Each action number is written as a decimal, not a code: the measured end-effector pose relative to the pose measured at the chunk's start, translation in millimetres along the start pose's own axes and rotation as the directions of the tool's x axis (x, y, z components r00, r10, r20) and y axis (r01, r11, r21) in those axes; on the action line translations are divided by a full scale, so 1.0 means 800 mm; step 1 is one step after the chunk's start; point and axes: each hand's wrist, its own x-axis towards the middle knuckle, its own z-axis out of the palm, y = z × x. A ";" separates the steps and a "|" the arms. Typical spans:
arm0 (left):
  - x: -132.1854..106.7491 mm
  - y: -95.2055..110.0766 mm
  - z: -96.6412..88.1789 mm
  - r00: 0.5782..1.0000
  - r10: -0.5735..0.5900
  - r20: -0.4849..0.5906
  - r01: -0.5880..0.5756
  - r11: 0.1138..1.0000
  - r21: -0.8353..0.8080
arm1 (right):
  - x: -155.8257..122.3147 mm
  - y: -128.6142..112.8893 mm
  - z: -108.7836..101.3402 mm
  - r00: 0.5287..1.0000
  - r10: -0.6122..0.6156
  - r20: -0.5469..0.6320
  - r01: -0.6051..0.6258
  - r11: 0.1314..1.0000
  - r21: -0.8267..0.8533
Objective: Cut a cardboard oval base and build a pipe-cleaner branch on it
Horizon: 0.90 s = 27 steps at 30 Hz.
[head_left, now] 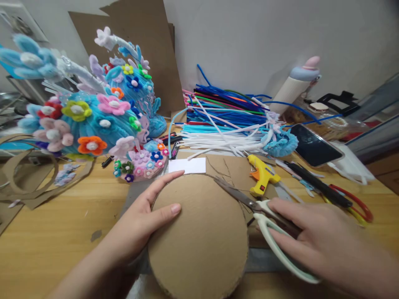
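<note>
A round cardboard disc (199, 236) faces me in the lower middle of the head view. My left hand (156, 211) grips its upper left edge, thumb on the front face and fingers behind. In my right hand (311, 236) is a pair of scissors (268, 216) with pale green handles, fingers through the loops. The blades point up and left and lie along the disc's upper right edge; I cannot tell whether they are parted. Behind the disc, a cardboard sheet (246, 166) with cut lines and a small white card (188, 165) lie on the table.
A yellow glue gun (262, 174) lies just beyond the scissors. Pipe cleaners (224, 120) are heaped at the back. Blue fuzzy flower-covered pieces (93, 120) stand at left, near cardboard rings (28, 166). A phone (314, 143), a white bottle (291, 89) and black-and-red tools (324, 185) are at right.
</note>
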 end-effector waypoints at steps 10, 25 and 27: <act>0.001 -0.004 0.000 0.983 -0.027 0.181 0.031 0.999 -0.019 | 0.009 -0.008 -0.002 0.998 -0.068 0.004 0.068 0.996 -0.060; 0.001 -0.006 0.000 0.973 -0.032 0.227 0.044 0.998 -0.048 | 0.000 -0.006 -0.016 0.989 -0.013 0.147 0.009 1.000 0.026; 0.000 -0.006 0.001 0.975 -0.033 0.219 0.047 0.997 -0.058 | -0.002 -0.005 -0.017 0.986 -0.019 0.163 0.013 0.999 0.037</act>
